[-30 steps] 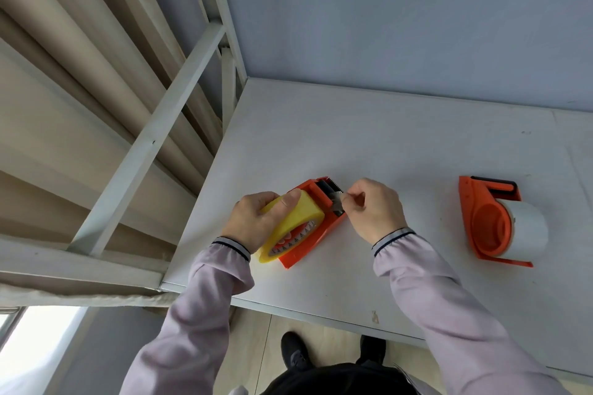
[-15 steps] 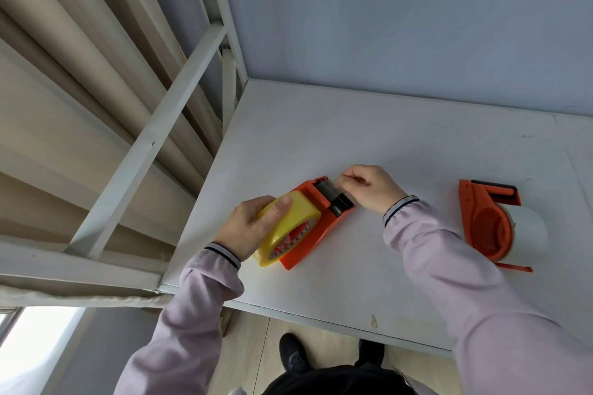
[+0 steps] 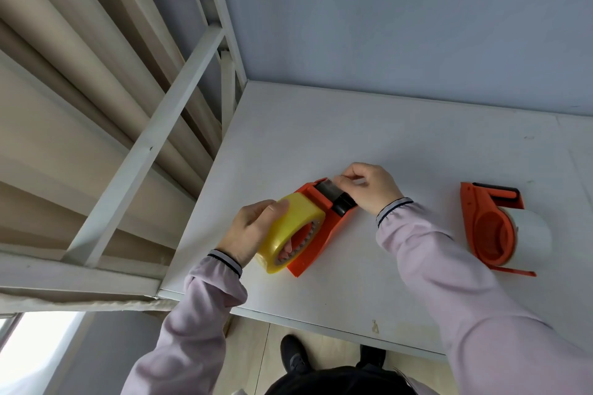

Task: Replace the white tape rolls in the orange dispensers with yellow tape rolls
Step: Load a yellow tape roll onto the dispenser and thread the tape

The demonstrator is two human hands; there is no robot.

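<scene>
Your left hand (image 3: 248, 236) gripped the shiny yellow tape roll (image 3: 290, 234) sitting in the flat orange plastic dispenser (image 3: 324, 228) on the white table (image 3: 401, 144), while your right hand (image 3: 369, 187), nearer its far end, pinched the clear tape end there with 2 fingers.

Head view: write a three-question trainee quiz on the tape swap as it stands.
1. True or false: the right dispenser holds a yellow roll.
2. Which hand grips the yellow roll? A) left hand B) right hand C) neither
3. Fill in: the right hand pinches at the ______ end of the left dispenser, the end away from the person.

Key:
1. False; its white roll is still in place.
2. A
3. far (the roller end)
</scene>
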